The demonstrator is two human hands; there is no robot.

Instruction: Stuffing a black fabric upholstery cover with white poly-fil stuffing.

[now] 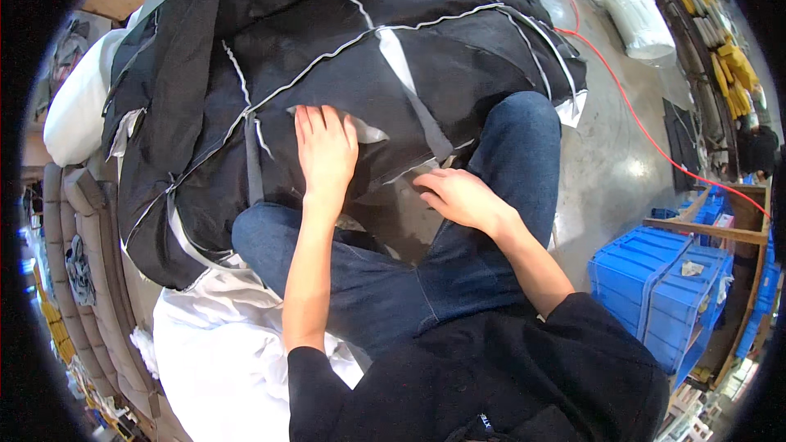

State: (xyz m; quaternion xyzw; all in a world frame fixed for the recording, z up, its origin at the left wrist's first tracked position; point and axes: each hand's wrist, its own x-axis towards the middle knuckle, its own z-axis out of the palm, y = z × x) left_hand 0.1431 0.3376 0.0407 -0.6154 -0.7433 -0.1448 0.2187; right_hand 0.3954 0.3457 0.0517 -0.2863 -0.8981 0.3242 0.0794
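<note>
Head view: black fabric cover [327,86] bulges ahead of the person. Left hand [326,151] flat on it, fingers extended, grasping nothing; right hand [465,199] half-curled near lower edge, grip can't tell. Uneven pressing could bunch slack cloth. Pale patch [370,131] partly covered: hole or lining, unclear.

Black short-sleeved T-shirt [499,360] with a small white-lettered mark [486,423], dark blue denim jeans [372,290], bare fingers [316,122]
</note>
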